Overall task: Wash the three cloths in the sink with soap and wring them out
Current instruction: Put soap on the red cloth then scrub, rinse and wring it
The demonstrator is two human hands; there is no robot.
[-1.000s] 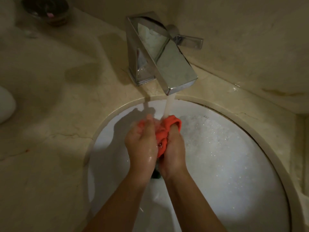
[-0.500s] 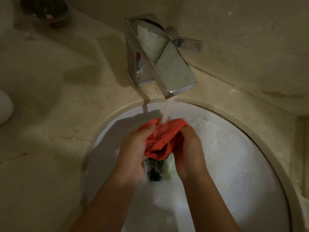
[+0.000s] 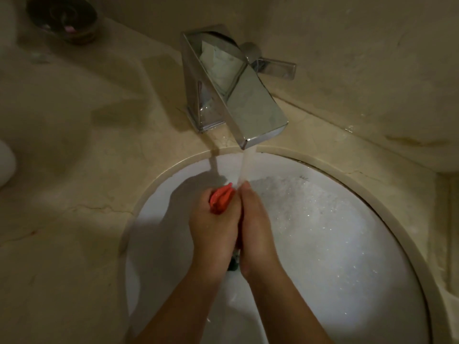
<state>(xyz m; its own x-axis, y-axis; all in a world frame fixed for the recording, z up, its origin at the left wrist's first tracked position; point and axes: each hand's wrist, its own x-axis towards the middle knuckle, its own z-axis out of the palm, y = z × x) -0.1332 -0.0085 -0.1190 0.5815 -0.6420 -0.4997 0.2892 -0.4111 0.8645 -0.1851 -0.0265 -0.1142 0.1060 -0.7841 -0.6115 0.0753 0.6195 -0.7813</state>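
Count in view: two hands, one cloth, one sink, one tap, one water stream, one dark bowl, one white object at the left edge.

Your left hand (image 3: pixel 213 229) and right hand (image 3: pixel 255 227) are pressed side by side over the middle of the sink (image 3: pixel 347 256), both forearms entering from the bottom edge. The cloth (image 3: pixel 221 198), orange-red, is bunched between the two palms. Only its far end shows, poking out past your left fingers, just left of your right fingertips. Both hands are curled around it, clamping it between them; the rest of the cloth is hidden inside the grip.

A dark patch shows low between the wrists; you cannot tell what it is.

Suds cover the right half of the basin.

The stream (image 3: pixel 247 167) falls from the tap (image 3: pixel 238 95) onto your right fingertips, just beside the cloth's exposed end.

Beyond, on the beige marble tabletop (image 3: pixel 87 145): the white object (image 3: pixel 6 165) at the left edge, cut off, and the bowl (image 3: pixel 63 17) at the far left corner.

No writing or brand is readable anywhere.
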